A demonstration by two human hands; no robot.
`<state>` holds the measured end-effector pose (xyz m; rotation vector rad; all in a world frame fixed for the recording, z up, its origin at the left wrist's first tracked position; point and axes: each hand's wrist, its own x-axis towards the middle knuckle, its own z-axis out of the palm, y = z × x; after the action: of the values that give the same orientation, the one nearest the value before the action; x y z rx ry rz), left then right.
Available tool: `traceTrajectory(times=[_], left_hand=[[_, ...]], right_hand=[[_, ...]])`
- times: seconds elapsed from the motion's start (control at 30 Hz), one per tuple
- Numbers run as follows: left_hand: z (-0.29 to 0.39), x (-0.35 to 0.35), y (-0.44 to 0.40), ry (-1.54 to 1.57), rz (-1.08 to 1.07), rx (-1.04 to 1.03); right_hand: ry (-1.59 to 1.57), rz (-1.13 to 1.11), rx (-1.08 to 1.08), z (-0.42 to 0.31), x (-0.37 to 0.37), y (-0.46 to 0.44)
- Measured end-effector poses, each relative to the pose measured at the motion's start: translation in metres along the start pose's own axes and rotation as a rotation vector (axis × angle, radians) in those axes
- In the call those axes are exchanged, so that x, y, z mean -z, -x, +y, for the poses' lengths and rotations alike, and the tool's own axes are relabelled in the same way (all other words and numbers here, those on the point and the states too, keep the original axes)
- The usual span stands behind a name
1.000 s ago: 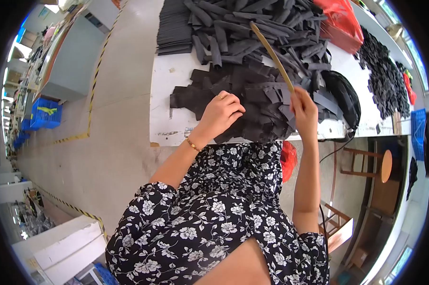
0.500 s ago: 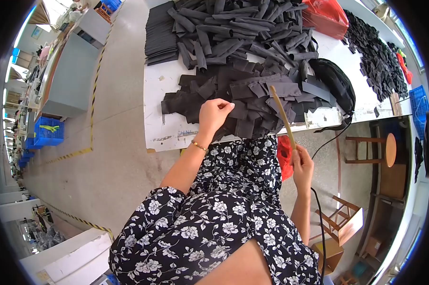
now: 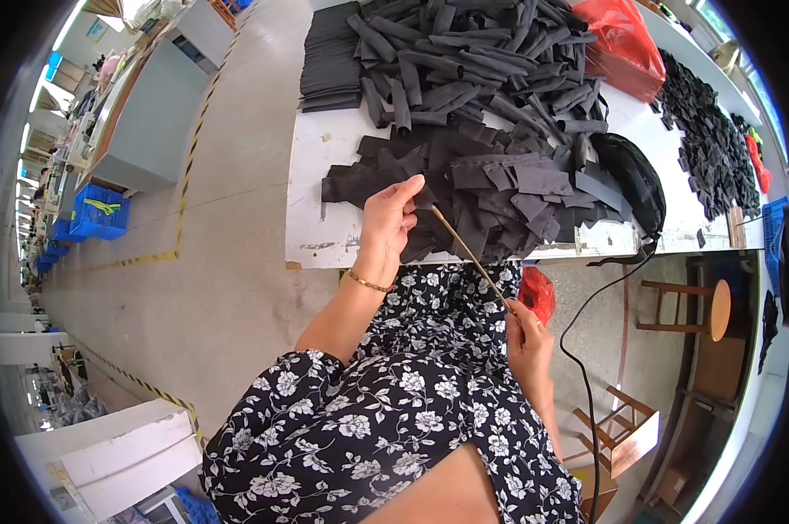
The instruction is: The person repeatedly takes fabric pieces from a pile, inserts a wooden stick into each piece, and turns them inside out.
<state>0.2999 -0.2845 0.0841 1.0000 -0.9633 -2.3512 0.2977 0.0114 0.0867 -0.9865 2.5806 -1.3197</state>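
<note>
My right hand is closed around the lower end of a thin wooden stick, in front of my floral dress. The stick slants up and left, its tip close to the fingers of my left hand. The left fingers are curled together over the near part of a heap of dark fabric pieces; whatever they pinch is lost against the dark cloth. Beyond it lies a pile of rolled dark fabric tubes, with a neat stack of flat dark pieces at its left.
A black mesh bag and a red plastic bag stand on the white table. More small dark pieces lie at the right. A black cord hangs beside my right arm. Wooden stools stand at the right.
My right hand has moved left and down, bringing the stick from near upright to a slant with its tip by my left hand. The view has shifted slightly.
</note>
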Motion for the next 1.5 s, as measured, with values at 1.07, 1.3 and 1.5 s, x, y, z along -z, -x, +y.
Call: traceTrajectory(times=[1.07,1.3,1.5], left_hand=[[-0.006,-0.021,0.009,0.151,-0.235,-0.113],[0.052,-0.01,-0.012,0.282,-0.219,-0.385],[0.049,-0.045,-0.006,0.338,-0.064,-0.435]], right_hand=[[-0.399,-0.323,-0.239,0.0,-0.083,-0.007],[-0.699,-0.844,-0.56,0.021,0.021,0.037],[-0.717,-0.156,-0.393,0.019,0.008,0.004]])
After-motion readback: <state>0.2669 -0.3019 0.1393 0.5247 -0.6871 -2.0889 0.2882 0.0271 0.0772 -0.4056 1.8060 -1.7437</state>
